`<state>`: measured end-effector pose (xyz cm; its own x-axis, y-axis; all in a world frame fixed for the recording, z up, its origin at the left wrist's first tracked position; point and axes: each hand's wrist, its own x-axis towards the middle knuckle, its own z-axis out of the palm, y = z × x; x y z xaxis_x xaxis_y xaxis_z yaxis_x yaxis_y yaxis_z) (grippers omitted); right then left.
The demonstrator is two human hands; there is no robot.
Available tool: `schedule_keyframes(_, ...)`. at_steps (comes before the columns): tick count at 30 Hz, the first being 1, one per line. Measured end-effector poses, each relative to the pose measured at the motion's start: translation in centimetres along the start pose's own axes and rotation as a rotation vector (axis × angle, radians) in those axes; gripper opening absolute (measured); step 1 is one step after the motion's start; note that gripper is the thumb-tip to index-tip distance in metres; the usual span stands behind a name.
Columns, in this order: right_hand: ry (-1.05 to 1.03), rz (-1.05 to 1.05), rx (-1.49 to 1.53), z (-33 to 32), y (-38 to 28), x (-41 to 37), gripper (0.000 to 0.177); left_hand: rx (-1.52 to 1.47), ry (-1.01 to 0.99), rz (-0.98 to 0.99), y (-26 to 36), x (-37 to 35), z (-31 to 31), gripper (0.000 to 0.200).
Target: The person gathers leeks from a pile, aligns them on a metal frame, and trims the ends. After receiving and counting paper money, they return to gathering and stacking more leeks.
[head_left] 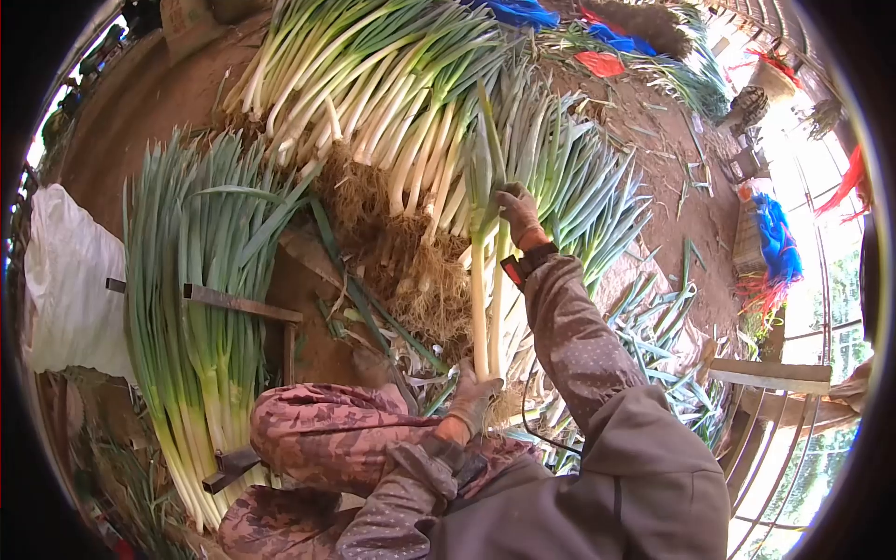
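Note:
Two long leeks [480, 308] stand nearly upright in front of me, held between both hands. My left hand [473, 397], in a glove, is closed round their lower white ends near the roots. Higher up, my right hand [521, 213], also gloved, is closed at the green leaves. Behind them lies a large pile of leeks [411, 112] with brown hairy roots [429, 289] toward me. On the left, a thick bundle of leeks [201, 299] rests in a metal frame [245, 304].
A white sack [75, 280] hangs at the far left. Loose leaves [653, 336] lie right of my right arm. A metal bar [770, 375] juts in at the right, near blue strings [777, 238]. A red scrap [599, 63] lies on the soil.

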<state>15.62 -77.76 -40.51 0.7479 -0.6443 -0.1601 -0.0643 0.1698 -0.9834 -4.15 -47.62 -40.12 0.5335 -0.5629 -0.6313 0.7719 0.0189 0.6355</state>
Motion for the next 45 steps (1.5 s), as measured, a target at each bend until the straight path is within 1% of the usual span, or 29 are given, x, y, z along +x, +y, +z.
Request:
schedule_keyframes(1, -0.026, 0.052, 0.072, -0.4, -0.1, -0.5, 0.023, 0.034, 0.056, -0.015, 0.3, -0.1, 0.2, 0.061)
schedule_keyframes(2, -0.069, -0.006, -0.008, -0.6, -0.2, -1.0, 0.023, 0.078, 0.159, -0.039, 1.3, -0.5, 1.2, 0.059)
schedule_keyframes(4, -0.157, -0.107, -0.169, -1.3, 0.2, -2.1, 0.023, 0.077, 0.211, -0.031, 1.6, -0.5, 1.5, 0.061)
schedule_keyframes(6, -0.290, -0.077, -0.028, 0.0, -0.8, -6.5, 0.023, -0.009, 0.111, 0.046, 0.6, 0.2, 0.6, 0.067)
schedule_keyframes(8, -0.385, 0.018, -0.403, 1.0, -2.3, -12.9, 0.026, 0.078, 0.080, 0.077, 0.2, 0.3, 0.2, 0.058)
schedule_keyframes(10, -0.520, 0.230, -0.170, 1.1, -4.0, -19.2, 0.028, 0.111, 0.095, 0.099, -0.4, 1.1, 0.0, 0.058)
schedule_keyframes(12, -0.640, 0.156, -0.124, -0.6, -5.4, -23.8, 0.027, 0.181, 0.108, 0.153, -1.0, 2.2, -0.6, 0.059)
schedule_keyframes(14, -0.132, -0.097, -0.199, -6.5, -4.7, -23.4, 0.019, 0.124, 0.176, 0.166, -1.3, 2.5, -0.8, 0.060)
schedule_keyframes(15, 0.145, -0.164, -0.154, -8.6, -8.0, -23.4, 0.011, 0.180, 0.159, 0.167, -1.7, 3.0, -1.4, 0.060)
schedule_keyframes(16, 0.198, -0.417, -0.116, -15.5, -6.3, -21.1, 0.012, 0.196, 0.161, 0.158, -1.2, 2.6, -1.2, 0.061)
schedule_keyframes(18, 0.656, -0.361, 0.195, -24.1, -6.0, -18.7, 0.019, 0.237, 0.148, 0.142, 0.2, 1.6, -0.4, 0.061)
schedule_keyframes(19, 0.769, -0.284, 0.223, -28.2, -4.8, -17.4, 0.022, 0.231, 0.139, 0.125, 0.1, 1.8, -0.5, 0.059)
schedule_keyframes(20, 0.698, -0.162, 0.141, -30.6, -2.3, -17.0, 0.024, 0.241, 0.109, 0.143, 0.0, 1.7, -0.4, 0.057)
schedule_keyframes(21, 0.482, -0.046, 0.015, -31.1, 0.2, -16.9, 0.027, 0.249, 0.084, 0.167, 0.1, 1.8, -0.4, 0.056)
schedule_keyframes(22, 0.229, 0.061, -0.070, -29.6, 2.7, -17.6, 0.030, 0.256, 0.065, 0.188, 0.1, 1.8, -0.4, 0.055)
schedule_keyframes(24, -0.048, 0.401, -0.016, -18.7, 2.2, -20.3, 0.037, 0.292, 0.079, 0.131, 1.2, 0.4, 0.3, 0.056)
schedule_keyframes(25, -0.168, 0.608, 0.235, -15.0, 3.4, -19.8, 0.045, 0.337, 0.066, 0.122, 1.0, 0.7, 0.1, 0.058)
schedule_keyframes(26, -0.314, 0.565, 0.311, -11.6, 4.2, -19.9, 0.048, 0.383, 0.054, 0.113, 0.6, 1.1, -0.3, 0.059)
schedule_keyframes(27, -0.375, 0.537, 0.351, -6.3, 1.3, -20.3, 0.046, 0.453, 0.046, 0.159, -0.4, 1.7, -1.0, 0.063)
schedule_keyframes(28, -0.418, 0.340, 0.087, -5.4, 3.3, -18.8, 0.043, 0.533, 0.058, 0.122, -0.2, 1.1, -1.1, 0.076)
schedule_keyframes(29, -0.413, 0.146, -0.187, -4.4, 5.2, -17.3, 0.039, 0.612, 0.071, 0.086, 0.9, 0.3, -1.0, 0.090)
schedule_keyframes(30, -0.257, 0.496, 0.318, -2.1, 5.4, -16.9, 0.038, 0.690, 0.084, 0.055, 2.0, 0.0, -1.1, 0.103)
schedule_keyframes(31, -0.267, 0.480, 0.256, -1.0, 5.3, -16.9, 0.040, 0.783, 0.090, 0.002, 3.0, -0.2, -1.3, 0.108)
schedule_keyframes(34, -0.263, 0.454, 0.039, -0.7, 6.5, -16.8, 0.047, 0.843, 0.072, 0.076, 1.4, 0.5, -2.8, 0.106)
schedule_keyframes(37, -0.188, 0.432, -0.125, -1.4, 5.9, -17.5, 0.056, 0.911, 0.165, 0.090, 1.8, 0.3, -2.7, 0.060)
schedule_keyframes(40, -0.196, 0.495, -0.091, -1.6, 5.8, -18.1, 0.057, 0.888, 0.219, 0.183, 1.5, 0.1, -2.6, 0.058)
schedule_keyframes(41, -0.190, 0.505, -0.081, -1.7, 5.8, -18.0, 0.051, 0.936, 0.233, 0.179, 2.0, -0.2, -2.4, 0.056)
schedule_keyframes(44, -0.192, 0.472, -0.067, -2.4, 5.3, -18.0, 0.042, 1.073, 0.257, 0.096, 2.5, -0.5, -2.2, 0.072)
schedule_keyframes(45, -0.125, 0.493, -0.028, -1.6, 4.1, -18.6, 0.037, 0.981, 0.239, 0.164, 2.1, -0.4, -2.3, 0.068)
